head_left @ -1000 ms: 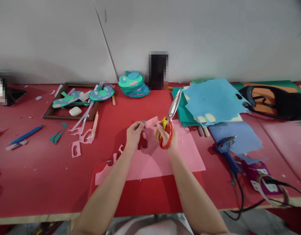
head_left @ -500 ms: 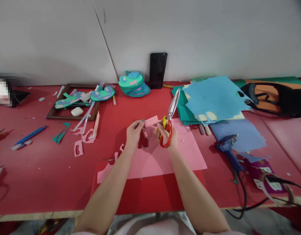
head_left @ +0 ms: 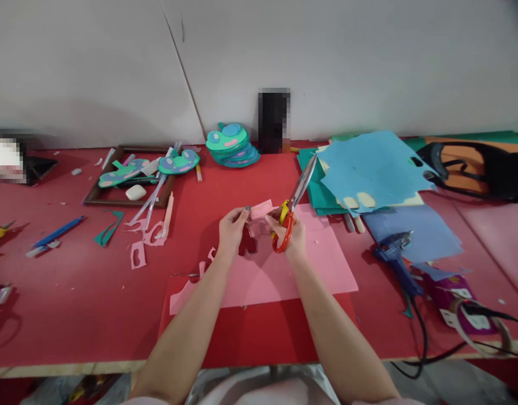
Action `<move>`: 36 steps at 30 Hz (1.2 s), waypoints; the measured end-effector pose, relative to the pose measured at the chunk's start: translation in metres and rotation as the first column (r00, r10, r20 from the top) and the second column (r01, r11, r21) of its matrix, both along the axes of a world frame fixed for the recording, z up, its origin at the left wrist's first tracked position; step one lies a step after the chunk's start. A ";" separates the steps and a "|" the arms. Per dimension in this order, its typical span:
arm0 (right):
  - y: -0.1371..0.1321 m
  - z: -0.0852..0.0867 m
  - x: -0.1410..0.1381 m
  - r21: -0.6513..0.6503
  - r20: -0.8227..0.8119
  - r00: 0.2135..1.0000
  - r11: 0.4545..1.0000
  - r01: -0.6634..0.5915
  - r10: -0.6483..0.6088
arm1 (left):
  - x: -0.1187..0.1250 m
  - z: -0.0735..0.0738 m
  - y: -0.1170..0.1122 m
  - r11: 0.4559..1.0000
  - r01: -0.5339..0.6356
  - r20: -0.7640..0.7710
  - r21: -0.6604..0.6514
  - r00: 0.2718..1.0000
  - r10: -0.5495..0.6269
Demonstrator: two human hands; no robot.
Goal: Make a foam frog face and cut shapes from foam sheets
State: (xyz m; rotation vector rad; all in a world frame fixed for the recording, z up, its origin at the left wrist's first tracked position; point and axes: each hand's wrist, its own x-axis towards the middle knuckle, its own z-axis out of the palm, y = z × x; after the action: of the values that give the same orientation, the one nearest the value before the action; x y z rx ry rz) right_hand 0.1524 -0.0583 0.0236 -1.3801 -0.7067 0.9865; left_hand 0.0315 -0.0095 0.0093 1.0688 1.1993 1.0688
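Observation:
Between the thumb and fingers of my left hand (head_left: 232,232) is a small pink foam piece (head_left: 261,209) with a marked outline. My right hand (head_left: 293,235) grips a pair of scissors (head_left: 289,225) with red and yellow handles, its blades pointing up and away to the right. The fingertips of that hand are close to the piece's right end; I cannot tell whether they touch it. Under both hands lies a larger pink foam sheet (head_left: 267,281) with cut-outs along its upper left edge.
Stacked green-blue foam shapes (head_left: 231,146) stand by the wall. At left are a brown frame (head_left: 127,202), pink scraps (head_left: 138,254) and a blue pen (head_left: 59,232). Blue foam sheets (head_left: 372,169) and a corded blue glue gun (head_left: 396,256) lie at right.
The scissors have tipped further to the right in my right hand. My left hand keeps its hold on the small pink piece. The whole view has shifted slightly.

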 end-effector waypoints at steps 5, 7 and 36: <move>0.000 0.001 0.001 0.000 0.008 1.000 1.000 -0.012 0.012 | -0.001 0.001 0.000 1.000 -0.002 -0.019 0.014 1.000 0.002; 0.001 0.001 0.000 -0.008 0.003 1.000 1.000 -0.011 0.011 | -0.001 0.000 0.000 1.000 -0.008 -0.018 0.022 1.000 0.008; 0.002 -0.008 0.018 0.036 0.022 0.989 0.989 -0.147 0.146 | -0.022 0.017 0.008 0.936 0.342 -0.281 0.078 0.909 -0.309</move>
State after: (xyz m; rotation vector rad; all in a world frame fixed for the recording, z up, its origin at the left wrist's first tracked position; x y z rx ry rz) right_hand 0.1701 -0.0561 0.0155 -1.3206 -0.8468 1.0703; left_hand 0.0094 -0.0013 0.0266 1.4908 1.1183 0.7629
